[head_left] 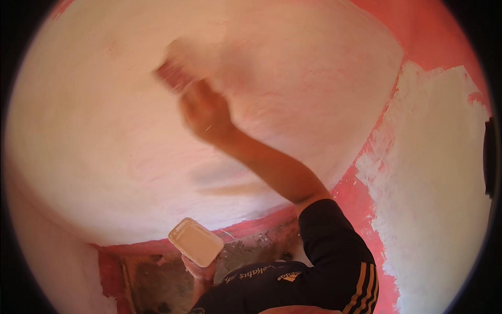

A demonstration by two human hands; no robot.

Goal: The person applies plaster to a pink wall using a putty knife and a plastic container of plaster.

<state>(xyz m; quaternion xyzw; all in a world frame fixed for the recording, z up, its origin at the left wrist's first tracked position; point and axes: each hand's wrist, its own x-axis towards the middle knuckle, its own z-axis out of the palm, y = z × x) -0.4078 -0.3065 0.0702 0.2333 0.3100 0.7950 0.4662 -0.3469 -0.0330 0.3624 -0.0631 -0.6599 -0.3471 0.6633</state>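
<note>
My right hand [206, 110] is raised against the wall in front, its fingers closed around a wide flat paintbrush [175, 76]. Motion smears both the hand and the brush, whose reddish body and pale bristle end point up and left. Low down near my body, my left hand [202, 271] supports a rectangular tub [184, 251] from below and the side. Smooth cream-coloured paint [196, 242] shows inside the tub. Most of the left hand's fingers are hidden beneath it. The wall [130, 157] wears a whitish coat with pink showing through in streaks.
On the right, another wall [429, 183] has a ragged white patch over red-pink paint [434, 31]. A red strip [251, 226] runs along the front wall's foot. Beneath lies a stained, dirty floor [162, 285]. A dark object [490, 157] sits at the far right edge.
</note>
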